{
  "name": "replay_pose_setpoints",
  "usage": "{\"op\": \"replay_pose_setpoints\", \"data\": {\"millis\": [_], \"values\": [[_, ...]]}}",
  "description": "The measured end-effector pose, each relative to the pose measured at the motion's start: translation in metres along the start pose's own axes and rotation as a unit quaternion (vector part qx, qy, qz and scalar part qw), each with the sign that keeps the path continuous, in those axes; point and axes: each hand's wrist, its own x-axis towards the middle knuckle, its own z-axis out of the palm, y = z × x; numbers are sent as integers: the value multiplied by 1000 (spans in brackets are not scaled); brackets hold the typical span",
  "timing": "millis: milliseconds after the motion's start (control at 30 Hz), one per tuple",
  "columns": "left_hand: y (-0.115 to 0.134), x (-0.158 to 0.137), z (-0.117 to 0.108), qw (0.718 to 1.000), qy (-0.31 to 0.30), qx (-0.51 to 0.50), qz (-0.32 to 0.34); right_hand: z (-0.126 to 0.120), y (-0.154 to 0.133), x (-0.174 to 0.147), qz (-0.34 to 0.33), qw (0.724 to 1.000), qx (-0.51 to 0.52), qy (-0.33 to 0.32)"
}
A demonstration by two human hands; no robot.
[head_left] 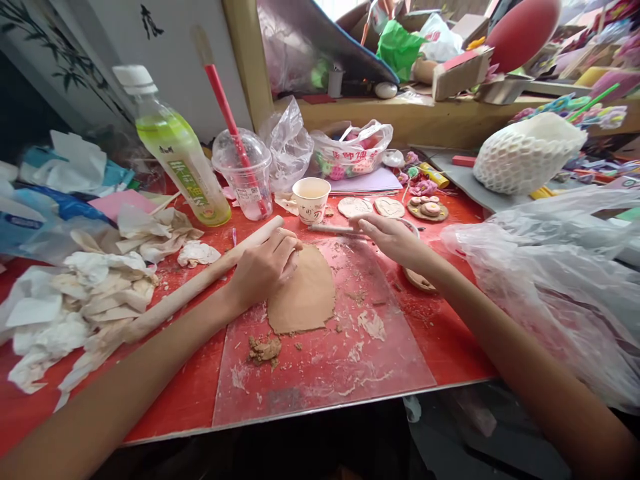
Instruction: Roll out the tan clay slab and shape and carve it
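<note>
Plainly, in the head view, your left hand (267, 263) curls at the upper-left edge of the clay sheet (303, 297), which lies on a clear board (395, 367); its grip is hidden. Your right hand (385, 237), fingers together, is at a slim stick (333, 229); whether it pinches that, I cannot tell.

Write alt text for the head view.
A person's left hand is at the edge of a clay-like slab on a transparent board; the right hand is by a thin stick. A cup stands beyond the slab.
</note>
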Motion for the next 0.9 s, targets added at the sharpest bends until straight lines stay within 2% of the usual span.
{"op": "replay_pose_setpoints", "data": {"millis": [33,67,133,167,200,300,333,433,467,533,567,600,667,700,800,833,900], "values": [[0,0,0,1000,1,0,0,0,2,1,1,999,37,20],[0,0,0,1000,2,-1,1,0,4,1,16,996,88,5],[0,0,0,1000,2,-3,3,0,7,-1,69,975,190,-88],[0,1,-1,1000,0,-2,4,0,8,-2,90,965,217,-118],[1,1,-1,1000,-1,-1,4,0,8,-4,99,963,222,-117],[1,1,-1,1000,-2,5,9,0,9,-6,70,976,203,22],[1,1,-1,1000,-1,7,12,0,10,-6,68,975,206,37],[1,1,-1,1000,-1,2,15,1,10,-4,106,970,214,-37],[1,1,-2,1000,-1,0,15,2,10,-4,108,974,200,-25],[0,1,-2,1000,-2,-3,16,4,8,-4,85,980,170,61],[0,1,-1,1000,-1,-3,17,6,7,-4,78,979,168,81],[0,1,-1,1000,-2,-2,19,7,6,-4,80,979,174,63],[0,1,-1,1000,-5,-1,19,9,4,-5,93,979,179,-13],[0,1,-1,1000,-6,-1,18,10,3,-5,89,983,162,-15],[0,1,-1,1000,-7,0,17,11,1,-6,30,992,79,96],[0,1,-1,1000,-8,-1,18,11,1,-7,22,993,72,93],[1,0,-1,1000,-11,-4,19,12,0,-8,31,996,79,8]]}}
